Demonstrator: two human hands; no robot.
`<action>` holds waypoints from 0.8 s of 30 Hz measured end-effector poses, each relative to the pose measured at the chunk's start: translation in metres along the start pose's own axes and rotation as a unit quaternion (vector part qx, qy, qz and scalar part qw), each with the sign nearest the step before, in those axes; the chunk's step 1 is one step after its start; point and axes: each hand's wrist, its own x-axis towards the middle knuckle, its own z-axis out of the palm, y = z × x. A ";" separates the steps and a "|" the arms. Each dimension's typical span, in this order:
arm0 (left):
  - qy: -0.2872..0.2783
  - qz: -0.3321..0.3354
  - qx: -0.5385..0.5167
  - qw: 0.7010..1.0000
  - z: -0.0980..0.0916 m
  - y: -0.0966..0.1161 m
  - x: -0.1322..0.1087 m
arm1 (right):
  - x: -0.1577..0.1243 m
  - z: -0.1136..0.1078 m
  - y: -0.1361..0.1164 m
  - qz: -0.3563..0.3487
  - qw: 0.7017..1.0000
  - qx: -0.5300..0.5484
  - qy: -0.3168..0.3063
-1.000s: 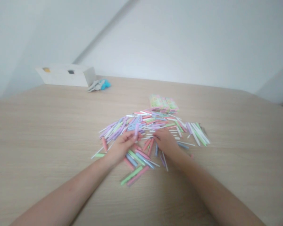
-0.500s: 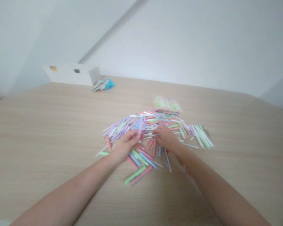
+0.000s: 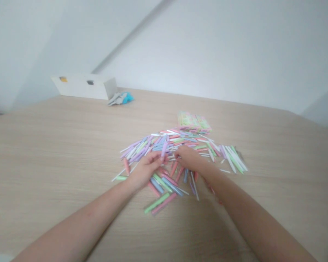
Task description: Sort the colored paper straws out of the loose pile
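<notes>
Between the thumb and fingers of my left hand [image 3: 149, 165] a lilac pen-like tube [image 3: 164, 148] stands nearly upright. My right hand [image 3: 190, 157] is just to the right of it, fingers curled together with the tips turned toward the left hand. Whatever those fingertips hold, if anything, is hidden. Around and under both hands spreads a loose heap of pastel tubes [image 3: 138, 149] in lilac, blue, green, pink and white. Thin white sticks [image 3: 195, 186] lie among them. Nearer to me are a green tube [image 3: 156, 203] and a pink tube [image 3: 164, 203], side by side.
Clear packs [image 3: 194, 122] with pink and green contents sit behind the heap. To the right lies a small group of white and green tubes [image 3: 233, 159]. A white box [image 3: 83, 87] stands at the back left, beside a crumpled grey and blue item [image 3: 121, 98]. The wooden tabletop [image 3: 57, 145] meets a white wall.
My right hand has moved slightly left, closer to my left hand. The left hand still grips the lilac tube in nearly the same place.
</notes>
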 end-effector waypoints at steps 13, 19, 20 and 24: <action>0.004 0.008 -0.003 1.000 0.000 -0.002 0.001 | 0.001 -0.010 0.002 -0.011 0.999 -0.007 -0.051; 0.016 0.017 0.012 1.000 -0.001 -0.001 0.001 | -0.014 -0.021 0.005 -0.005 0.999 0.031 -0.024; 0.014 0.019 0.021 1.000 -0.002 -0.002 0.001 | -0.019 -0.022 0.005 -0.004 0.999 0.042 -0.016; 0.003 0.020 0.049 0.999 -0.003 -0.002 0.001 | -0.039 -0.023 0.005 -0.002 0.996 0.090 0.009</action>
